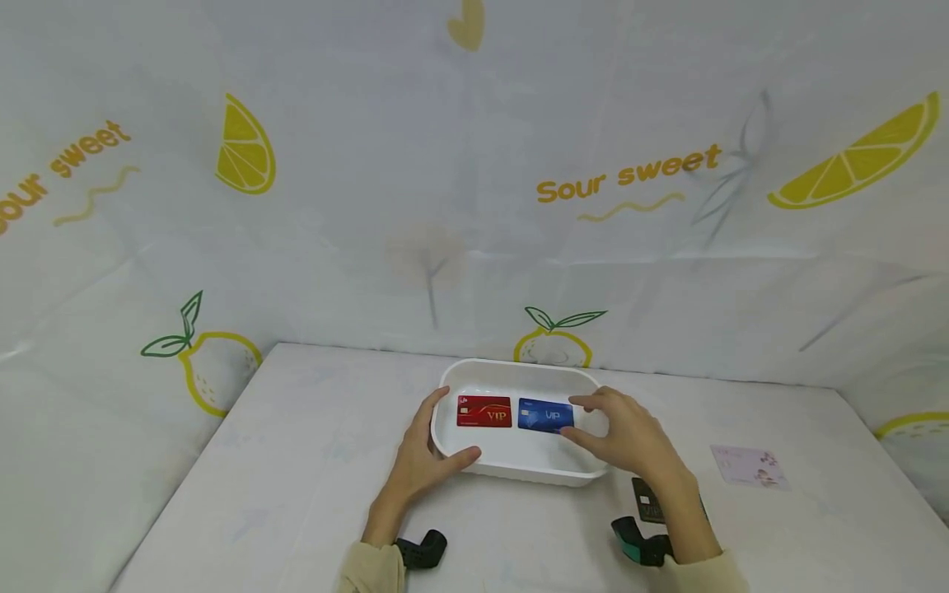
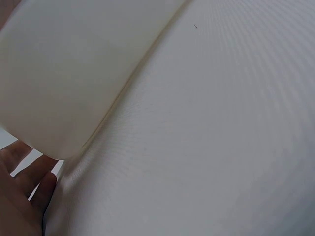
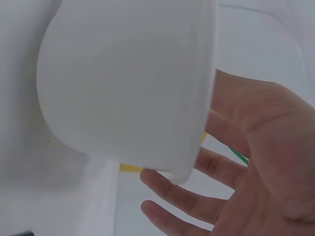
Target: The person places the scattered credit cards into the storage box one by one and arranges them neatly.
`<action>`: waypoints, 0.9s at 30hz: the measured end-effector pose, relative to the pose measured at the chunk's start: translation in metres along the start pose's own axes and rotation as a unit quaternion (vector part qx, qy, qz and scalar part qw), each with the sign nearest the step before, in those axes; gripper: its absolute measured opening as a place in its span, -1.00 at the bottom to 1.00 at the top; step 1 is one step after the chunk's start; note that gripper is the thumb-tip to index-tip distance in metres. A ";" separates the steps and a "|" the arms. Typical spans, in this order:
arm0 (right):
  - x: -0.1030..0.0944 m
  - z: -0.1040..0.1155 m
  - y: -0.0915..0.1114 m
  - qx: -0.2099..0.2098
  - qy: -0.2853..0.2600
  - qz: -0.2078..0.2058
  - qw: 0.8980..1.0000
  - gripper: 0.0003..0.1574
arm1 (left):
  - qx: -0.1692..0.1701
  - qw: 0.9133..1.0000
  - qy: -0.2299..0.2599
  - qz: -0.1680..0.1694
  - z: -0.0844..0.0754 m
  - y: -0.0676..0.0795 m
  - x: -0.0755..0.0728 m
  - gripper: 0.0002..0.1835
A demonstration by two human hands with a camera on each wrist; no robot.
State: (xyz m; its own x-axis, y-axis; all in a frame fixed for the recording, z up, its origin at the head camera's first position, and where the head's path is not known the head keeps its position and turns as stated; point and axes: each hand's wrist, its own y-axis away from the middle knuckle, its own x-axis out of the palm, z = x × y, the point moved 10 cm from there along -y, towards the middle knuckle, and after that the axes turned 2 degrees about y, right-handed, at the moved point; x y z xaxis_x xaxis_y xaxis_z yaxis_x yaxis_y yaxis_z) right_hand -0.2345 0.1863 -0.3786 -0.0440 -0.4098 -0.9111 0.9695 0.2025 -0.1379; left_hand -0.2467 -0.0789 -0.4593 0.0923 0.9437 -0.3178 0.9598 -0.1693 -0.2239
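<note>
A white plastic tray (image 1: 511,455) sits near the back of the table. My left hand (image 1: 419,463) grips its left end, thumb over the front rim; in the left wrist view, fingertips (image 2: 37,172) show beside the tray's wall. Inside the tray a red VIP card (image 1: 483,412) lies flat, with a blue VIP card (image 1: 545,416) to its right. Reaching over the right end, my right hand (image 1: 632,430) pinches the blue card's right part between thumb and index finger. Its other fingers (image 3: 182,196) stay around the tray's rim in the right wrist view, where the tray hides the card.
A black card (image 1: 648,499) lies right of the tray's front corner, partly hidden by my right forearm. Farther right is a pale pink card (image 1: 750,467). Dark wrist devices (image 1: 423,550) jut from both wrists. Behind the table (image 1: 296,445) hangs a white lemon-print sheet (image 1: 356,206).
</note>
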 end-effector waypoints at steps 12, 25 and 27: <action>-0.013 -0.003 0.020 -0.009 -0.047 -0.011 0.999 -0.37 | -0.004 1.000 -0.001 0.000 -0.001 0.001 -0.001 0.07; -0.030 -0.022 0.048 -0.029 -0.071 -0.050 0.996 -0.46 | -0.002 1.000 -0.002 -0.001 -0.001 0.002 0.000 0.06; -0.032 -0.027 0.052 -0.027 -0.073 -0.049 0.996 -0.47 | -0.003 1.000 -0.003 -0.001 -0.001 0.001 0.000 0.06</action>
State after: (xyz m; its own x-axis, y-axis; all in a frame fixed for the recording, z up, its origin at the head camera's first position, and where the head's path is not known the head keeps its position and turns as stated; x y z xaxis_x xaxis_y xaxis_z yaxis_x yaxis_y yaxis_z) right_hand -0.1887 0.2339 -0.3673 -0.0984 -0.5538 -0.8268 0.9479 0.2009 -0.2474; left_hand -0.2452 -0.0786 -0.4583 0.0890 0.9425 -0.3220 0.9614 -0.1658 -0.2194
